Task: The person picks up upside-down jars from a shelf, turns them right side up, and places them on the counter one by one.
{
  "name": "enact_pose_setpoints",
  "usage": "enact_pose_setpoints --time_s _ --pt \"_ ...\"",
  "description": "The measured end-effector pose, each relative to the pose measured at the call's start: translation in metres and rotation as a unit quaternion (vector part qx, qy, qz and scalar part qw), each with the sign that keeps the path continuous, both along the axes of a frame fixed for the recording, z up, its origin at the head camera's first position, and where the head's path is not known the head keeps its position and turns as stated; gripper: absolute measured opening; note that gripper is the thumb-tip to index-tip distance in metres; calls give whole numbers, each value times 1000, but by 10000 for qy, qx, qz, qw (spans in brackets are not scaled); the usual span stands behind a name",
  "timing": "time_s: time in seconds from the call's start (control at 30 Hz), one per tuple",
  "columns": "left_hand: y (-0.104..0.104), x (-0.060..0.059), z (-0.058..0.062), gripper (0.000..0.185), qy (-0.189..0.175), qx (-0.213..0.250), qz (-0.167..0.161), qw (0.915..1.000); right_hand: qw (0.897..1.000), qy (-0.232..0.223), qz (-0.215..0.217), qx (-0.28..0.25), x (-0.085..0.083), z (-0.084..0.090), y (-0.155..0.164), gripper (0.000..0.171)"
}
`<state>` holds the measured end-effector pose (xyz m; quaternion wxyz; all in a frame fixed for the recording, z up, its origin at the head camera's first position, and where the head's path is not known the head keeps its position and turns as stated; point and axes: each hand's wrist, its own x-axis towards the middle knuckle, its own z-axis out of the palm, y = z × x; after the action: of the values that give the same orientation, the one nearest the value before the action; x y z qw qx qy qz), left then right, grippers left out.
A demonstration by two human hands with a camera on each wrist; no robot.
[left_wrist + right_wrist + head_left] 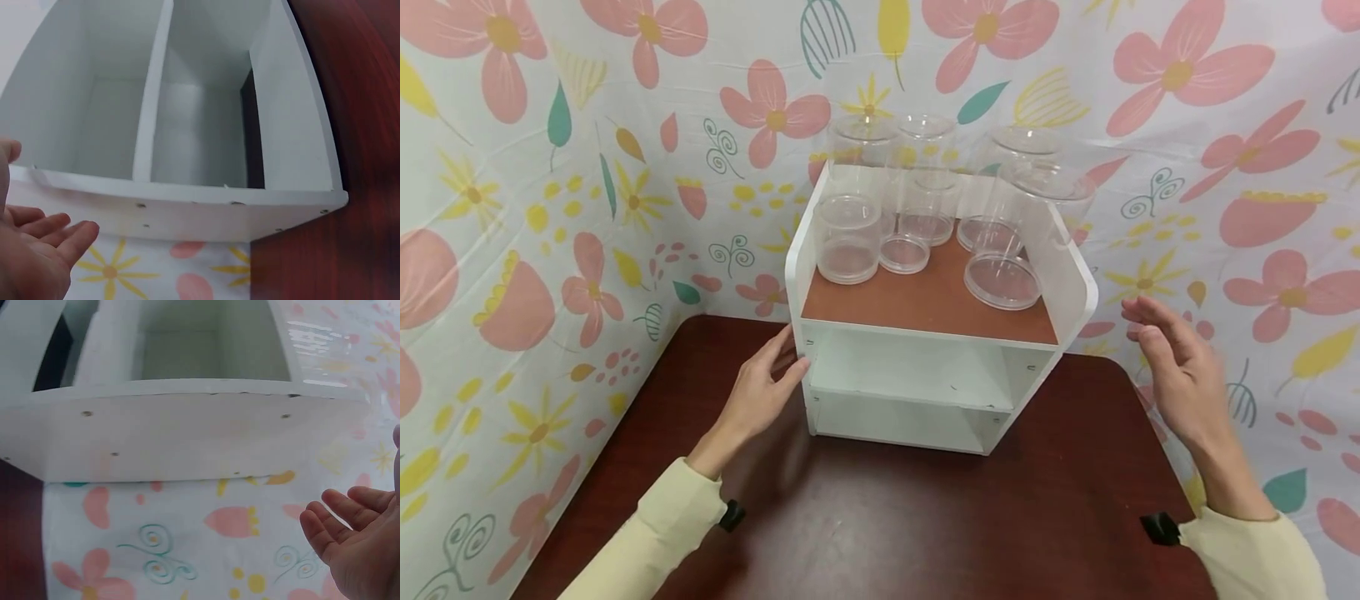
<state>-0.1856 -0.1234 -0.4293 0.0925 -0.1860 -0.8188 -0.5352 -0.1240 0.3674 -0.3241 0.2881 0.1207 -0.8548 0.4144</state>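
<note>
A white shelf unit (pixel 910 421) with a brown top board (pixel 917 300) stands on the table, its two lower compartments facing me. My left hand (pixel 756 387) is at the unit's left side panel, fingers fairly straight and fingertips right at the edge. In the left wrist view its fingers (pixel 78 240) lie beside the panel. My right hand (pixel 1183 371) hovers off the right side with relaxed fingers, apart from the unit and holding nothing. Several clear cylindrical jars stand on the top board, among them a front left jar (pixel 847 242) and a front right jar (pixel 1003 279).
The dark reddish-brown table (pixel 880 525) extends in front of the unit and to both sides. A flower-patterned cloth (pixel 587 208) hangs behind and along the left side. A dark strip (pixel 253 131) shows inside the bottom compartment.
</note>
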Motion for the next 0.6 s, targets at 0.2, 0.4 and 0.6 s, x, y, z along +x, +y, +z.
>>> enact_pose_setpoints --time_s 0.2,0.4,0.6 --pt "9 3 10 64 -105 83 172 9998 9997 -14 -230 -27 0 22 -8 41" --pt "17 1 12 55 -174 52 386 9991 9990 -167 -405 -122 -5 38 -18 42" --pt "25 -3 13 40 32 -117 773 9969 9982 -389 -456 -96 -10 55 -26 45"
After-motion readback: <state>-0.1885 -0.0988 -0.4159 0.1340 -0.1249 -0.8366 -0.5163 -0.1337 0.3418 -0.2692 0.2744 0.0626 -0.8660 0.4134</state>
